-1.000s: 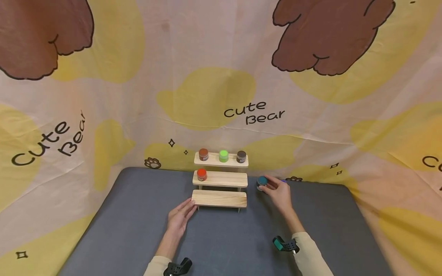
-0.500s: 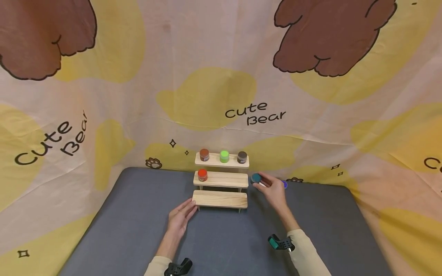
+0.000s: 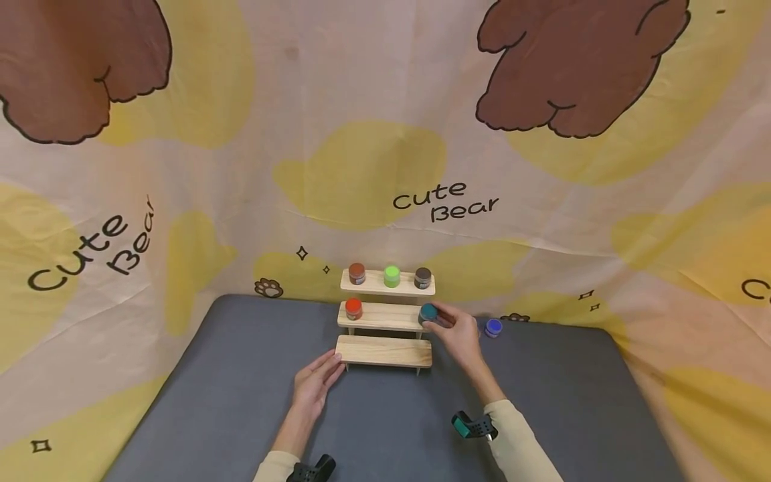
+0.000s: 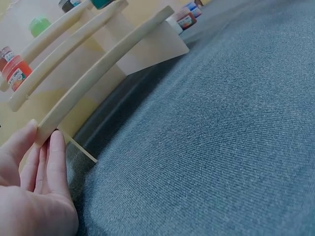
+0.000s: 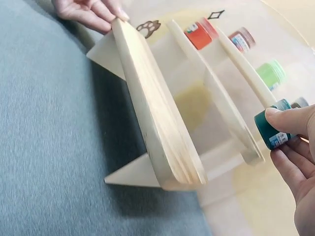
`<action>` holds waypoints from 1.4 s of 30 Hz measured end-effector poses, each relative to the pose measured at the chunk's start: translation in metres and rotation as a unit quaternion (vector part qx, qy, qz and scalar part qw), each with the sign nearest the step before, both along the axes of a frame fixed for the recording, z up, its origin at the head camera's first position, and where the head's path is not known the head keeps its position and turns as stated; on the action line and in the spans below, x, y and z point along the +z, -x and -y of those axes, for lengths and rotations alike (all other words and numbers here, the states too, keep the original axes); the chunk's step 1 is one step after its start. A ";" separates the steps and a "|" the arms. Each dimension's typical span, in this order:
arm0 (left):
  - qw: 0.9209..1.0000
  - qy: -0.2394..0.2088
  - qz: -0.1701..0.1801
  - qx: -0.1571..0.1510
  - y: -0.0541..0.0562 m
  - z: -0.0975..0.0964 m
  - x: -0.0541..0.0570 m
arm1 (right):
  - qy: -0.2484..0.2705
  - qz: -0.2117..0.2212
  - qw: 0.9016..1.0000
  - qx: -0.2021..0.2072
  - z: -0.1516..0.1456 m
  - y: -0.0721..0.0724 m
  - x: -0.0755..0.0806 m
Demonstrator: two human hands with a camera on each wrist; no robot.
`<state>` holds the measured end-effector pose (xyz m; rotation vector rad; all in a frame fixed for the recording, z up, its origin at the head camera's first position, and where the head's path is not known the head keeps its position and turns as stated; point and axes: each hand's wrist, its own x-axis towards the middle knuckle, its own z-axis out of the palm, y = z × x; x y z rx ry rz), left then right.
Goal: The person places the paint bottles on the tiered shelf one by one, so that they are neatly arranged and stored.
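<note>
A three-tier wooden display stand (image 3: 383,349) stands on the table. My left hand (image 3: 310,385) pinches the left end of its lowest board, thumb (image 4: 24,140) above and fingers beneath. My right hand (image 3: 460,336) holds a teal paint jar (image 5: 273,125) between thumb and fingers, at the right end of the middle board. Whether the jar touches the board I cannot tell. A red paint jar (image 3: 353,308) sits at that board's left end. Brown (image 3: 357,273), bright green (image 3: 391,276) and dark (image 3: 423,278) jars line the top board.
A blue-lidded jar (image 3: 494,327) stands on the grey table (image 3: 385,428), right of my right hand. In the left wrist view a dark red jar (image 4: 186,20) lies beyond the stand's right end. A printed cloth wall (image 3: 337,174) rises close behind the stand.
My right hand has moved left with the teal jar, from beside the stand to the middle board's right end. The blue-lidded jar has come into full view. My left hand stays put.
</note>
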<state>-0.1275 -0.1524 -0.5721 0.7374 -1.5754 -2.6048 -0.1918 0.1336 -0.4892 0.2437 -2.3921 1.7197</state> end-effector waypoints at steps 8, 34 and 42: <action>1.000 0.005 0.010 0.001 0.000 -0.001 -0.001 | 0.021 -0.027 0.999 0.032 0.017 0.004 -0.001; 1.000 -0.004 0.003 0.002 0.000 -0.003 -0.003 | 0.001 0.014 0.997 0.079 0.066 0.015 0.000; 1.000 -0.014 -0.008 0.002 -0.001 -0.001 -0.001 | -0.007 0.018 0.997 0.079 0.066 0.019 -0.004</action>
